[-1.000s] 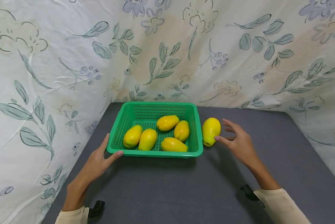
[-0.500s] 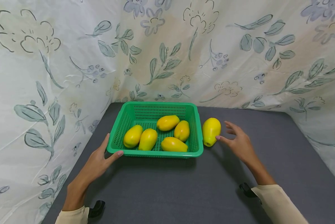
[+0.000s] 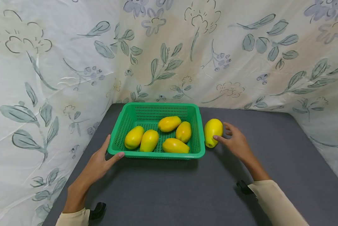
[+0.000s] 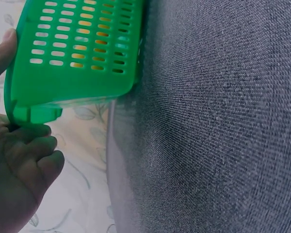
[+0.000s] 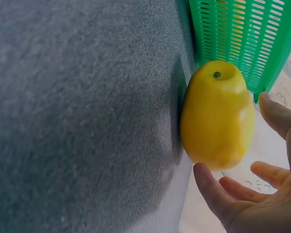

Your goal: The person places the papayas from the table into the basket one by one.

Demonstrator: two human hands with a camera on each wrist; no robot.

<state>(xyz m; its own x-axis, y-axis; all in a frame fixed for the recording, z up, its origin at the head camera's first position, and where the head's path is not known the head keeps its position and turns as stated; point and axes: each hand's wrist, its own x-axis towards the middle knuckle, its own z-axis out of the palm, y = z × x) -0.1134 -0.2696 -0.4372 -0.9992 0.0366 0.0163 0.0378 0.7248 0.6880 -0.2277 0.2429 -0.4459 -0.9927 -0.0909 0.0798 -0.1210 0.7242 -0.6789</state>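
Observation:
A green plastic basket [image 3: 157,154] with slotted sides stands on the dark table, several yellow papayas [image 3: 149,140] lying inside. At its front left corner my left hand [image 3: 96,164] grips the rim, thumb along the front and fingers at the left side. In the left wrist view the fingers [image 4: 41,148] curl by the rim's lip. Another yellow papaya [image 3: 213,130] lies against the right side of the basket. My right hand [image 3: 235,141] is spread beside it, thumb overlapping it in the head view. In the right wrist view the fingertips [image 5: 203,172] are right at the papaya's end.
Dark grey cloth [image 3: 169,191] covers the table under everything. Behind and to the left hangs a floral curtain [image 3: 163,62], close to the basket's back and to the table's left edge. A black strap [image 3: 243,187] shows at my right wrist.
My right hand has moved slightly left, bringing its thumb over the papaya in the head view. The left hand, basket and fruit stay in place; the left curtain sways.

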